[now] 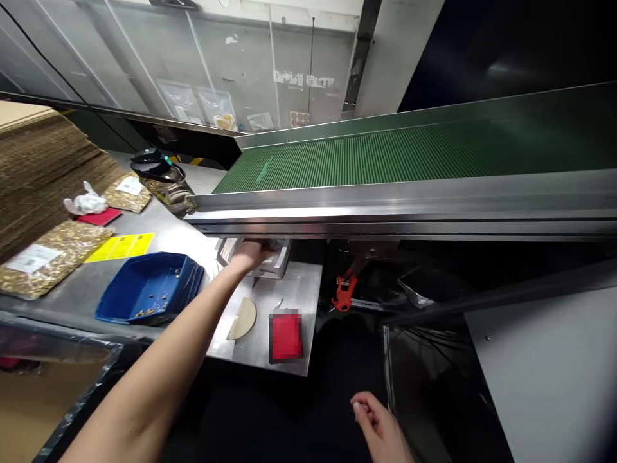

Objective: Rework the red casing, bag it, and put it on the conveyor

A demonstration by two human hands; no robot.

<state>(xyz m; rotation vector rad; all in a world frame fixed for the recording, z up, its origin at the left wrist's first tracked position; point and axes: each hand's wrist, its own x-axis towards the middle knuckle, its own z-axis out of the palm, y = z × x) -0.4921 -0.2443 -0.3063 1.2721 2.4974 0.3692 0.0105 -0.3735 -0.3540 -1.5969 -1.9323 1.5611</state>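
Bin (281,262), grey-rimmed, with clear material showing inside: on the table (303,289), tucked at the underside of the conveyor's (366,154) near edge, toward its left end. Rear of the bin hidden by the conveyor; visible long axis judged to run side to side, roughly along the conveyor's edge.

Left hand (251,254): over the bin, just below the conveyor's edge, forearm coming in from the lower left. Bin lies directly beneath and around the fingers, its right wall just beyond them. Fingers dim and partly hidden under the conveyor; whether they grip anything cannot be told.

Right hand (378,424): well below the conveyor, off the table, fingers loosely curled, nothing seen in them. Bin lies up and to the left of it, well apart; left hand clearly the nearer.

Items below the conveyor, on the table: pale half-round piece (244,319), just below the bin; red block (286,337), blurred, near the table's front corner.

Items left of the conveyor's end: blue tray (139,286), a few crumbs inside; yellow sheet (120,247); filled bag (72,251) with white label; cardboard stack (43,154) behind.

Item beneath the conveyor, right of the table: orange tool (344,296), in shadow.
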